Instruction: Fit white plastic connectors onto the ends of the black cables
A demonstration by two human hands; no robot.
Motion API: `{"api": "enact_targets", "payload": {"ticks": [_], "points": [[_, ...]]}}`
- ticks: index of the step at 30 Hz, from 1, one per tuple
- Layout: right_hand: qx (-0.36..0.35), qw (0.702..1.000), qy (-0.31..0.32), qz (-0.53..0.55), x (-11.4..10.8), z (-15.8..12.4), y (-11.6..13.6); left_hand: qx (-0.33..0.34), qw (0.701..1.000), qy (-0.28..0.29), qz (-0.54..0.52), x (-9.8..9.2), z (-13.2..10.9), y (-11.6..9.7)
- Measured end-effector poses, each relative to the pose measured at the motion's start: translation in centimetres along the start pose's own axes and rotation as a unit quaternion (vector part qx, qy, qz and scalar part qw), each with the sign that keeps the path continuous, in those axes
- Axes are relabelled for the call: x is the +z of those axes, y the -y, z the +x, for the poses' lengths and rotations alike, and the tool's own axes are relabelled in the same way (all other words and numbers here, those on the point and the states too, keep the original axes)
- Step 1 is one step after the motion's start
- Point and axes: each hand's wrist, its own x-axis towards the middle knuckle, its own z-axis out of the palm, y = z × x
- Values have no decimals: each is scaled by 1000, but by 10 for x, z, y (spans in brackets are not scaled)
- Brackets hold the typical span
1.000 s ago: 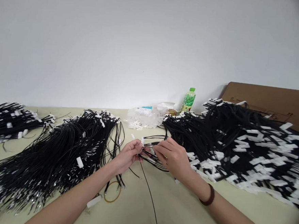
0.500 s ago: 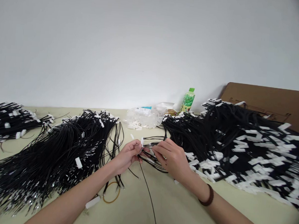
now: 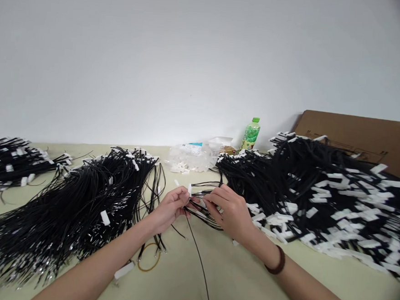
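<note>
Over the middle of the table my left hand (image 3: 170, 207) pinches a small white connector (image 3: 190, 189) with its fingers closed. My right hand (image 3: 232, 210), fingers closed too, holds thin black wires (image 3: 200, 206) whose ends meet the connector. One black wire (image 3: 199, 258) trails from the hands toward me across the table. A brown bracelet (image 3: 277, 262) circles my right wrist.
A large heap of black wires with white connectors (image 3: 323, 190) lies at the right, another heap of black wires (image 3: 76, 205) at the left, a third (image 3: 10, 162) far left. A bag of white connectors (image 3: 190, 158), a green bottle (image 3: 251, 133), a cardboard box (image 3: 358, 136) and a rubber band (image 3: 149, 257) are about.
The hands stay together in nearly the same place; the fingers of my right hand shift slightly on the wires. Nothing else has moved.
</note>
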Motion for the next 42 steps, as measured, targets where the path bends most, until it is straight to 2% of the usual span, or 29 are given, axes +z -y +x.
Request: {"api": "enact_targets", "payload": {"ticks": [42], "points": [[2, 1000, 8, 6, 0, -1, -3, -11, 1000, -5, 3, 2, -1, -3]]}}
